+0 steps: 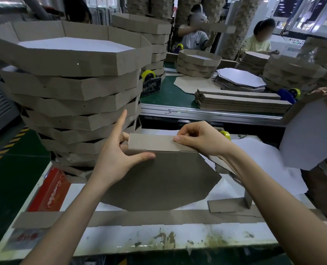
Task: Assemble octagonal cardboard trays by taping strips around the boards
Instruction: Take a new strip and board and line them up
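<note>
Factory bench, stained white worktop [120, 238]. Brown octagonal cardboard board [158, 180] lies flat at mid-bench. Brown cardboard strip [153, 142] stands upright along the board's far edge, its lower edge touching it. Judged: the wall is being squared to one side of the octagon so tape can fix it. Left hand [118, 157] pinches the strip's left end, thumb in front at the joint, fingers behind, index finger straight and free. Right hand [199, 138] pinches the top edge further right, thumb on the front face, fingers curled over the back; whether tape lies under them cannot be told. Yellow tape roll [225, 134] sits just behind the right hand, probably kept within reach. Long flat cardboard band [139, 217] lies along the near edge, probably next stock. Tall stack of finished brown octagonal trays [72, 83] stands at left.
</note>
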Demonstrator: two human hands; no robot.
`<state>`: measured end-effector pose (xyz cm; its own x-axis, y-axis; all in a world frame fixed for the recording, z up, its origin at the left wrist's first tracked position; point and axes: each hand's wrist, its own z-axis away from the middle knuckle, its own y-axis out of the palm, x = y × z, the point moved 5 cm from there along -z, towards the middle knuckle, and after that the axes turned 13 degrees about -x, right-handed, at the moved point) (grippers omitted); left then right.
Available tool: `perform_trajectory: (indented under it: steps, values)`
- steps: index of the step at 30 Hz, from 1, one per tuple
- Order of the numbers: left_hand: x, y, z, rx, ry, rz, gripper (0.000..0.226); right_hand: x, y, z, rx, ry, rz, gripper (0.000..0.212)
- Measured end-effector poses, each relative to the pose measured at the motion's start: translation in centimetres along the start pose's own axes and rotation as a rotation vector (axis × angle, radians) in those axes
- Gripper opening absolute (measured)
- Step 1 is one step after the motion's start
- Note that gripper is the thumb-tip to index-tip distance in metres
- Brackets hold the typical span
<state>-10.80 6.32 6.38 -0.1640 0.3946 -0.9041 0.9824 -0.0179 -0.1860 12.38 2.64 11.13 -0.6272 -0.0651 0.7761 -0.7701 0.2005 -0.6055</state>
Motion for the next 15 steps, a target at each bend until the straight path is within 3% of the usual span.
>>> perform_trajectory:
  steps: [3,7,12,15]
  values:
    - [-1.1,0.3,0.1,0.002,0.128,-0.170,0.105,0.2,-0.1,0.1,0.018,-0.005,0.022,0.020]
    - [-3.9,1.7,0.8,0.086,0.529,-0.419,0.046,0.3,0.0,0.1,0.022,-0.009,0.016,0.024]
    - [-4.4,2.5,0.8,0.178,0.422,-0.318,0.031,-0.8,-0.2,0.7,0.027,0.014,-0.025,0.024]
    - [-4.6,2.8,0.7,0.223,0.440,-0.259,0.026,-4.4,-2.7,-0.7,-0.164,0.175,-0.128,0.023]
